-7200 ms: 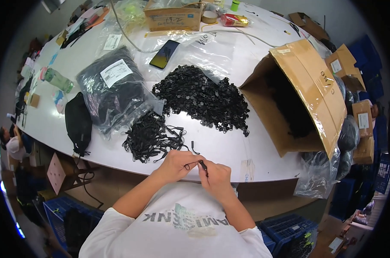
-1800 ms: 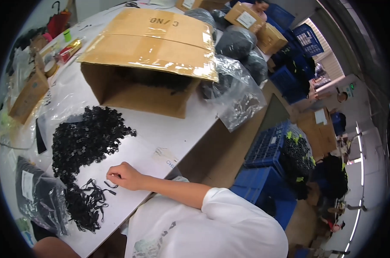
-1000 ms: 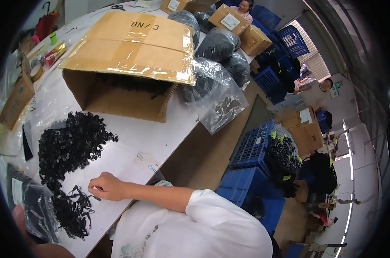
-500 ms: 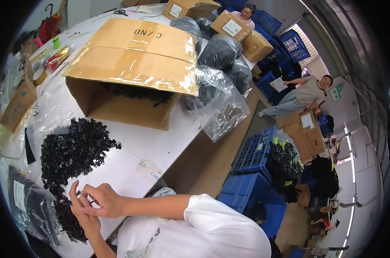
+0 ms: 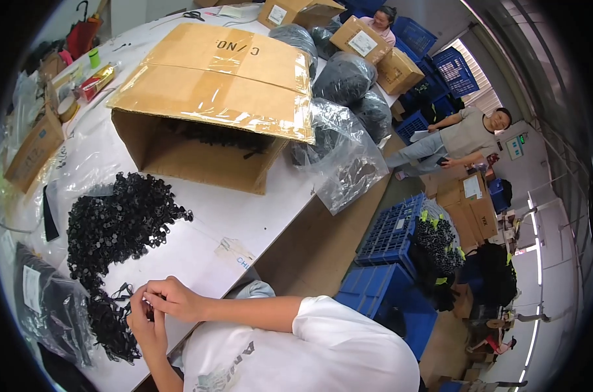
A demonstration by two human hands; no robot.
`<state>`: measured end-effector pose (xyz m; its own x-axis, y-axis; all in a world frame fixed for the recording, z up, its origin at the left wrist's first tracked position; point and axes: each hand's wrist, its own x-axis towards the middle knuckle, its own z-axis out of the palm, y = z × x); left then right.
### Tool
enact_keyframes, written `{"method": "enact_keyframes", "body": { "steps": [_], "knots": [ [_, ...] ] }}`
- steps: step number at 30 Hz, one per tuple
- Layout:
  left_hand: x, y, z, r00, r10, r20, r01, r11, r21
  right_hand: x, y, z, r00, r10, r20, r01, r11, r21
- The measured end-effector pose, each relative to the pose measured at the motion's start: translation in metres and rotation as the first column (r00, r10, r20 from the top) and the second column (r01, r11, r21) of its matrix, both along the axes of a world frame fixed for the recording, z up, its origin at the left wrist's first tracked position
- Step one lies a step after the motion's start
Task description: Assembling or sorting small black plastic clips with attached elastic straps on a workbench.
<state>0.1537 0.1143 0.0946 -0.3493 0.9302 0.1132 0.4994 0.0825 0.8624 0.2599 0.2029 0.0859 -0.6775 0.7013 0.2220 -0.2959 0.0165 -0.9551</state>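
Note:
My left hand (image 5: 146, 332) and my right hand (image 5: 177, 300) meet at the table's near edge, fingers bent and pressed together. A small dark piece (image 5: 150, 313) shows between them, mostly covered by the fingers; its kind I cannot make out. Just left of the hands lies a heap of thin black cord-like strips (image 5: 113, 330). Beyond it spreads a large pile of small black plastic pieces with holes (image 5: 123, 222), loose on the white table (image 5: 198, 225).
An open cardboard box (image 5: 205, 163) lies on its side with black items inside. Stuffed plastic bags (image 5: 345, 78) crowd its right; a filled clear bag (image 5: 48, 307) is at left. Blue crates (image 5: 391, 228) stand on the floor at right. A person (image 5: 466, 140) stands beyond them.
My hands have drawn closer together, with my left fingers folding in over the small piece. The view has shifted slightly. The standing person has turned and lowered the papers.

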Motion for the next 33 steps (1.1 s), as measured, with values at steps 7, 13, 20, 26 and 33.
{"method": "enact_keyframes", "body": {
  "steps": [7,13,20,26,33],
  "knots": [
    [-0.002,-0.015,0.011,0.988,0.026,-0.155,-0.025,1.000,0.007,-0.001,-0.003,0.000,0.994,0.043,0.105,-0.038,0.998,-0.050],
    [-0.003,-0.019,0.004,0.998,0.009,0.065,-0.013,0.998,0.053,-0.001,-0.009,0.002,0.991,0.136,-0.010,-0.135,0.971,-0.196],
    [-0.005,-0.014,0.009,0.989,0.026,0.143,-0.029,0.999,0.018,-0.006,-0.005,-0.009,0.994,0.098,-0.042,-0.103,0.980,-0.169],
    [-0.025,0.006,0.005,0.997,0.038,-0.062,-0.033,0.997,0.067,0.000,0.024,-0.012,0.983,-0.155,-0.100,0.096,0.894,-0.438],
    [-0.063,0.035,-0.019,0.787,0.230,-0.573,-0.310,0.950,-0.046,0.014,0.034,-0.006,0.988,-0.142,-0.063,0.093,0.861,-0.500]
  ]
}}
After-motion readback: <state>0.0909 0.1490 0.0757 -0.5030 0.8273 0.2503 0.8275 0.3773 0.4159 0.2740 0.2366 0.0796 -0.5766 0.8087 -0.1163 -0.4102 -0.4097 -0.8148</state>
